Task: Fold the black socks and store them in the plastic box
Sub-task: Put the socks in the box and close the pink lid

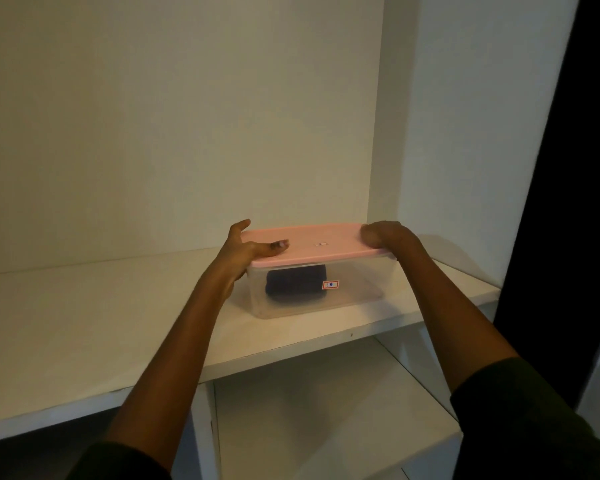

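A clear plastic box (357, 289) with a pink lid (326, 242) stands on a white shelf (84, 323). Through its front wall I see the folded black socks (295, 284) inside, beside a small label reading 18 (330, 285). My left hand (246, 251) grips the box's left end, thumb lying on the lid, fingers along the side. My right hand (383, 235) is curled over the lid's right edge, holding that end. The lid sits flat on the box.
The shelf is inside a white cupboard with a back wall and a right side wall (447, 133) close to the box. A lower compartment (326, 410) lies beneath. A dark vertical edge (561, 168) stands at the right.
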The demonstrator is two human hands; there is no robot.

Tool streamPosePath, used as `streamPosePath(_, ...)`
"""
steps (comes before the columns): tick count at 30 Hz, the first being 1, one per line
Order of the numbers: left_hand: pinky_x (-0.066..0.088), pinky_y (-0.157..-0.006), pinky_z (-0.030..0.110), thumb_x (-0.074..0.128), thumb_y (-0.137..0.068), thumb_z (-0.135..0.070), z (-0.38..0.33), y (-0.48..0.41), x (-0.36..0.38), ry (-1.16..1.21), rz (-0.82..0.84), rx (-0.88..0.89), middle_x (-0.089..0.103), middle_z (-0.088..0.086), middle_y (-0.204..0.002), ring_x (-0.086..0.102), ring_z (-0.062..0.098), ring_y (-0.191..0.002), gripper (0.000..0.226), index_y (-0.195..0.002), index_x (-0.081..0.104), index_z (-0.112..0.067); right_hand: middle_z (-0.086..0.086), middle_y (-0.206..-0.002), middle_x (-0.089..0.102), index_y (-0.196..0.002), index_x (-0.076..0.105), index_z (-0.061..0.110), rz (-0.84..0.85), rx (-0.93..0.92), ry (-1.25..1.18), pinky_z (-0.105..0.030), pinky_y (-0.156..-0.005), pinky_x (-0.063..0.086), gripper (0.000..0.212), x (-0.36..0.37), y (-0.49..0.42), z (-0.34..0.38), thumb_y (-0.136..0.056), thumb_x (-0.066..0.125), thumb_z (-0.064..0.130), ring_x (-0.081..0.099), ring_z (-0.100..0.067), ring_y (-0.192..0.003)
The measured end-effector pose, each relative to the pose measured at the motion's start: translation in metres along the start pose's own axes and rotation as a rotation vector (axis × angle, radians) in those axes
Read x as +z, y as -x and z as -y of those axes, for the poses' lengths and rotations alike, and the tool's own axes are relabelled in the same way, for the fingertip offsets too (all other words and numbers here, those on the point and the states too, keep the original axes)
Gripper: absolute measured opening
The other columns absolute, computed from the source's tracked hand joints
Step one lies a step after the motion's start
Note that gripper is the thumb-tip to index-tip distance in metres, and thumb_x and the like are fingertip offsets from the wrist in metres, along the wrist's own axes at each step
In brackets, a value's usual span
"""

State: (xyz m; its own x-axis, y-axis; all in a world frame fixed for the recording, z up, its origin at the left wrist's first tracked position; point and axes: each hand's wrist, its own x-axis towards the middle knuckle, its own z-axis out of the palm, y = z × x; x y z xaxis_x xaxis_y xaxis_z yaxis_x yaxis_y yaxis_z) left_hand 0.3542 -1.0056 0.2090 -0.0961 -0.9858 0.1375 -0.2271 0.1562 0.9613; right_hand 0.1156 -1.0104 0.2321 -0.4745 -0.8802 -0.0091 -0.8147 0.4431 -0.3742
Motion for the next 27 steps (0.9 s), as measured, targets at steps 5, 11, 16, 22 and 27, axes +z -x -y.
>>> streamPosePath(5, 0.049, -0.095, 0.042, 0.043, -0.093, -0.052, 0.014, 0.001, 0.002, 0.066, -0.459, 0.018, 0.052, 0.012, -0.136, 0.055, 0.032, -0.116, 0.054, -0.136, 0.037, -0.020, -0.013, -0.092, 0.047, -0.093, 0.047, 0.004, 0.052, 0.059, -0.244, -0.032, -0.076, 0.043, 0.019, -0.013, 0.020, -0.007, -0.095, 0.041, 0.023, 0.047, -0.022, -0.080)
streamPosePath(11, 0.042, -0.083, 0.033, 0.040, -0.096, -0.047, 0.021, 0.006, 0.000, -0.037, -0.528, 0.151, 0.060, 0.011, -0.120, 0.057, 0.029, -0.107, 0.046, -0.118, 0.054, -0.010, -0.020, -0.100, 0.051, -0.138, 0.017, 0.017, 0.034, 0.054, -0.541, -0.032, -0.036, 0.053, 0.051, -0.024, 0.042, -0.002, -0.096, 0.044, 0.014, 0.057, -0.024, -0.060)
streamPosePath(16, 0.049, -0.093, 0.041, 0.051, -0.094, -0.034, 0.027, 0.004, 0.009, -0.052, -0.164, 0.207, 0.065, 0.015, -0.115, 0.059, 0.031, -0.106, 0.034, -0.111, 0.063, -0.007, -0.015, -0.146, 0.032, -0.139, 0.037, 0.019, -0.227, -0.162, 0.210, -0.048, -0.102, 0.039, 0.055, -0.014, 0.057, -0.005, -0.093, 0.044, 0.047, 0.042, -0.038, -0.128)
streamPosePath(22, 0.039, -0.107, 0.043, 0.050, -0.094, -0.037, 0.031, 0.001, 0.019, -0.142, 0.075, 0.208, 0.046, 0.009, -0.144, 0.046, 0.028, -0.129, 0.049, -0.137, 0.043, -0.015, -0.005, -0.155, 0.030, -0.146, 0.033, 0.021, 0.028, -0.640, 0.122, -0.048, -0.117, 0.016, 0.058, -0.004, 0.083, 0.000, -0.096, 0.030, 0.052, 0.029, -0.030, -0.141)
streamPosePath(27, 0.033, -0.112, 0.044, 0.059, -0.090, -0.022, 0.031, -0.008, 0.028, -0.133, 0.194, 0.132, 0.030, 0.005, -0.155, 0.033, 0.027, -0.139, 0.067, -0.148, 0.027, -0.026, -0.008, -0.129, 0.059, -0.134, 0.047, 0.017, -0.354, -0.676, 0.374, -0.035, -0.091, 0.047, 0.042, 0.021, 0.082, 0.005, -0.096, 0.044, 0.035, 0.059, -0.027, -0.110)
